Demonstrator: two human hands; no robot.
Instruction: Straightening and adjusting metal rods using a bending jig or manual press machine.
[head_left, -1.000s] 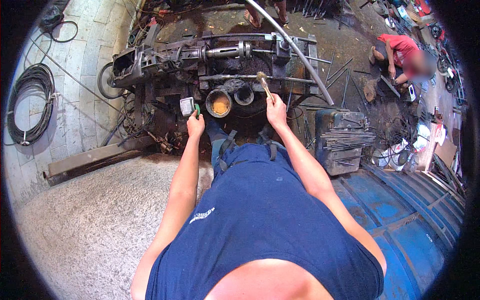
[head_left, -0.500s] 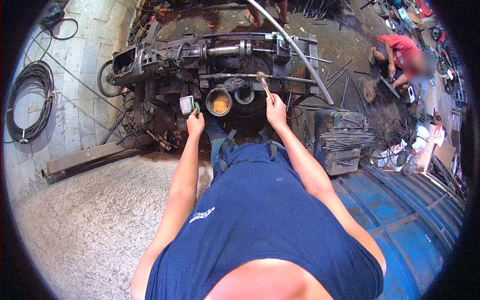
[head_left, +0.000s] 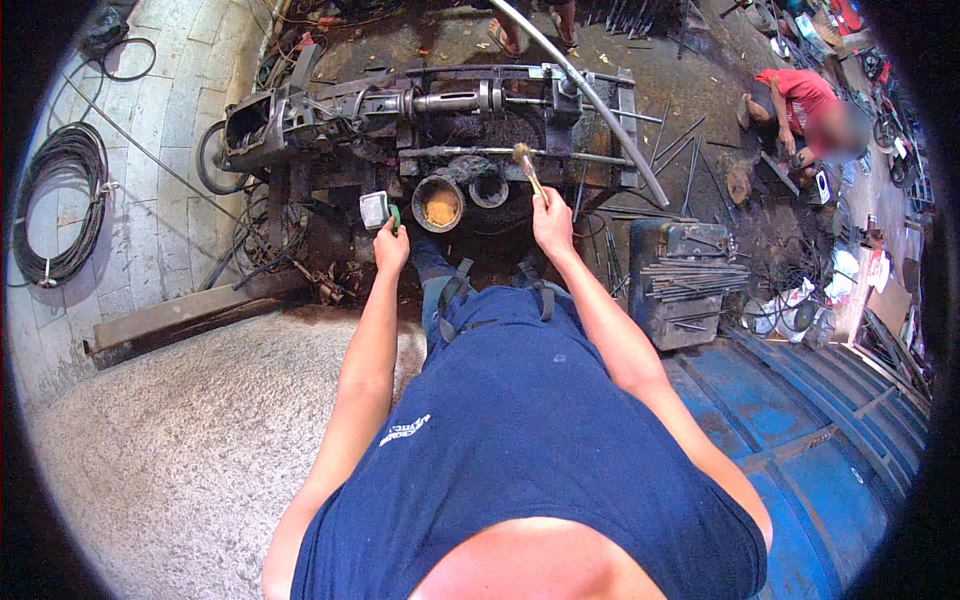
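My left hand is closed on the green handle of a tool with a pale, squarish head; its exact kind is unclear. In my closed right hand is a paintbrush, its light bristles pointing up and away from me. Between the hands, a round container holds yellow-orange stuff, and beside it sits a smaller dark round opening. Just beyond lies a greasy machine with a shiny shaft and long rods. The brush tip overlaps the machine's front rod in view; contact cannot be made out.
A long metal pipe slants across the machine's right end. At right stands a dark case with several rods on it, near a blue metal panel. A person in red crouches far right. Coiled cable lies left.
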